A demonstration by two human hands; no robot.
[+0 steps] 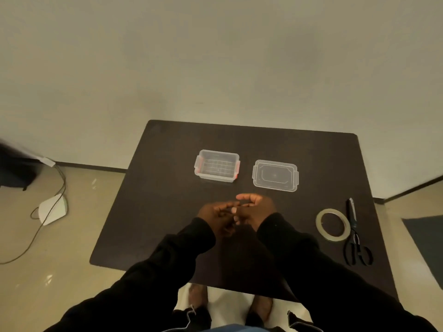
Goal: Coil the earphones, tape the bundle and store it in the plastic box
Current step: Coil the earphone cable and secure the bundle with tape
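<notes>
**A:** Where were your hands at that moment?

**B:** You had both of them together over the middle of the dark brown rectangular desk (167,212). Your left hand (217,215) and right hand (255,209) met at the fingertips, fingers curled inward, in black sleeves.

**A:** Were they gripping the earphones?

**B:** I cannot tell. Something small and pale showed between your fingers, but the blur hid what it was, and no cord or coil could be made out. So I cannot say where the earphones were.

**A:** And the box?

**B:** The clear rectangular plastic box with red side clips (217,166) sat open on the desk beyond your hands, a little to the left. Its clear flat plastic lid (275,175) lay just beside it on the right, apart from it.

**A:** The tape?

**B:** The ring-shaped roll of clear tape (332,224) lay flat near the desk's right edge, well apart from your hands. The black-handled scissors (354,233) lay just beside it on the right, blades pointing away from you.

**A:** Anything off the desk?

**B:** A white flat device with a thin dark cable (53,208) lay on the floor to your left.
</notes>
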